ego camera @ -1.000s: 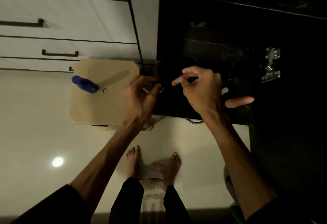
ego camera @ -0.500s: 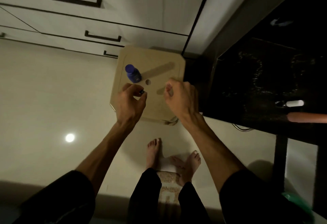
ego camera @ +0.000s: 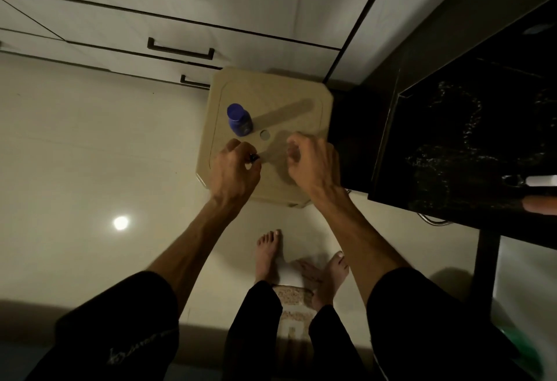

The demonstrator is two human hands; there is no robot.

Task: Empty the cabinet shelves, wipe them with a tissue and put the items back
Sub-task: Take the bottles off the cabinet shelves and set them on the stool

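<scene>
Both hands are over the beige stool [ego camera: 271, 103] in the middle of the frame, which is serving as a place to park whatever comes out of the cabinet. The left hand [ego camera: 233, 171] has its fingers curled tight round a small dark item [ego camera: 253, 157]; only a shiny dark tip pokes out by the thumb, so I can't say what it is. The hand hovers low over the near left part of the stool top, just below the blue bottle [ego camera: 239, 120], which stands on the stool near its left edge. The right hand [ego camera: 313, 163] hangs over the near right part of the stool with its fingers loosely bent; whether something slim is pinched in its grip I cannot tell, since the fingertips are turned away and the light is poor.

The open cabinet [ego camera: 452, 145] is the dark cavity at the right of the frame. Its shelf looks black and glossy. At the far right edge a white object [ego camera: 541, 181] and an orange one [ego camera: 539, 204] below it are in there, cut off by the frame.

My guess is the emptying stage is under way and far from over: one bottle is out, another small thing is about to join it, and at least two items wait on the shelf. No tissue is visible anywhere, so wiping hasn't begun, and putting things back comes after that.
</scene>
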